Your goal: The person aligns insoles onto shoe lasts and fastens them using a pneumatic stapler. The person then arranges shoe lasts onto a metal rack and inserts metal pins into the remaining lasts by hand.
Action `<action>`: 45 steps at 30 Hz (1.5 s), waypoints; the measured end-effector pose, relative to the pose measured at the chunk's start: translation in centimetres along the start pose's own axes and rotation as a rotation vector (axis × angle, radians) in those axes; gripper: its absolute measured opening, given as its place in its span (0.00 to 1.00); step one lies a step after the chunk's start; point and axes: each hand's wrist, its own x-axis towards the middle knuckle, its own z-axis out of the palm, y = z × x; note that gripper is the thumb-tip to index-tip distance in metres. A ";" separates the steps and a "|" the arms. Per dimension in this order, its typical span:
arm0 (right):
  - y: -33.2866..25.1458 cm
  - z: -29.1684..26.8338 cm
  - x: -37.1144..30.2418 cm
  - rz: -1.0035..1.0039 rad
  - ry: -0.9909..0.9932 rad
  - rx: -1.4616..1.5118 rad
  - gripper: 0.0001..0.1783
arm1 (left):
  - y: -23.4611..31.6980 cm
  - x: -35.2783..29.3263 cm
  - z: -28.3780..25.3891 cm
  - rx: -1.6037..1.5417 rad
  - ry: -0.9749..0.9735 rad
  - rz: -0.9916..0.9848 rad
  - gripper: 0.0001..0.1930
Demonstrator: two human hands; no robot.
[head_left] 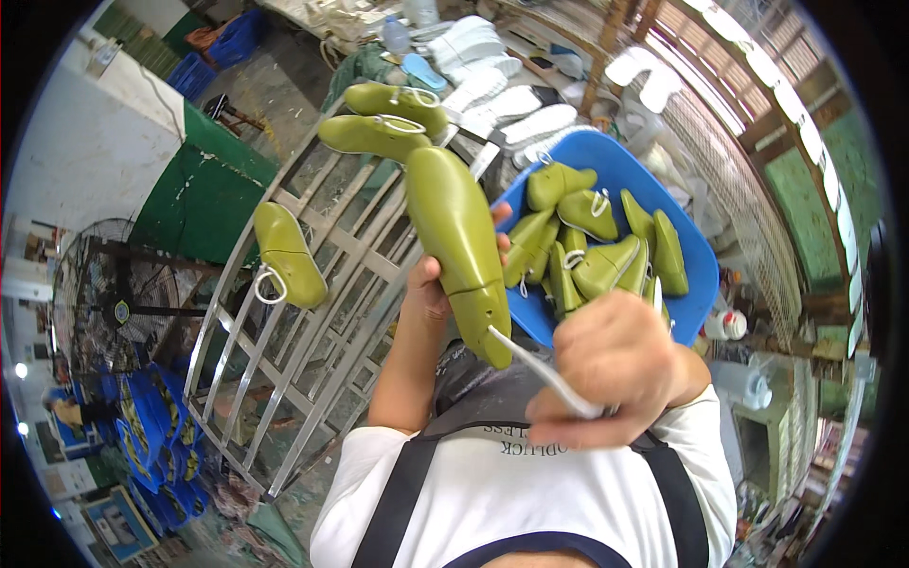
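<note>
My left hand (pixel 428 284) is wrapped round a large olive-green shoe last (pixel 454 222) from behind, thumb on the near side and fingertips showing past its far edge. The last is held tilted, with its broad toe end up and its narrow heel end toward me. A white cord (pixel 544 371) runs from a hole near that heel end into my right hand (pixel 615 364). The right fingers are closed on the cord, drawn away from the last, and slightly blurred. Just beyond sits a blue tub (pixel 696 251) with several more green lasts (pixel 606 265) in it, some with white loops.
To the left stands a slatted metal rack (pixel 312 213). Two lasts (pixel 374 137) lie at its far end and another last (pixel 290 256) on its left side. White shoe-shaped pieces (pixel 530 123) are piled behind. A large fan (pixel 118 308) and blue crates (pixel 151 426) stand farther left.
</note>
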 end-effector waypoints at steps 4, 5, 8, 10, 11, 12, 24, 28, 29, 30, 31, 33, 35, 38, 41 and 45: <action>0.6 -1.8 -6.5 0.603 0.633 0.371 0.09 | -7.1 -2.7 1.6 -0.227 0.149 -0.377 0.44; 2.3 -3.0 -9.0 0.500 0.555 0.602 0.12 | -8.6 -3.6 1.4 -0.239 0.141 -0.464 0.43; 3.9 -2.7 -13.8 0.254 0.922 0.882 0.23 | -10.4 -5.5 4.3 -0.191 0.232 -0.404 0.42; 3.4 -3.3 -16.9 0.226 1.230 1.210 0.27 | -10.9 -6.7 5.2 0.195 0.322 -0.371 0.43; 3.8 -3.8 -19.2 0.199 1.318 1.375 0.29 | -11.5 -7.4 5.4 0.191 0.334 -0.387 0.43; 4.2 -3.4 -20.1 0.162 1.327 1.370 0.26 | -12.2 -8.1 5.4 0.225 0.371 -0.340 0.42; 0.6 4.7 -21.2 0.803 0.366 -0.191 0.08 | -13.6 -10.2 5.2 0.163 0.477 -0.153 0.40; 1.4 4.5 -19.8 0.814 0.373 -0.143 0.08 | -12.6 -8.8 6.0 0.310 0.469 -0.079 0.38; 1.7 4.4 -19.3 0.827 0.367 -0.127 0.08 | -12.3 -8.6 5.7 0.311 0.472 -0.076 0.38; 1.7 4.0 -19.0 0.981 0.271 -0.085 0.13 | -12.0 -8.3 5.5 0.376 0.430 -0.072 0.37; 2.4 4.4 -18.4 0.980 0.268 -0.087 0.13 | -11.6 -8.0 5.3 0.442 0.389 -0.065 0.36; 4.3 5.7 -17.0 0.538 0.493 -0.288 0.22 | -11.8 -8.0 4.2 0.448 0.401 -0.044 0.37; 5.2 6.6 -16.2 0.548 0.511 0.021 0.29 | -11.2 -8.2 3.4 0.457 0.418 -0.009 0.37; 8.3 7.6 -16.4 0.845 0.594 0.726 0.31 | -9.0 -8.7 1.7 0.512 0.447 -0.106 0.36; 9.1 8.1 -15.5 0.936 0.480 0.662 0.30 | -6.7 -10.2 0.6 0.649 0.462 -0.064 0.37; 9.4 8.6 -10.7 0.730 0.286 0.031 0.27 | -3.6 -9.7 0.0 0.581 0.527 -0.083 0.38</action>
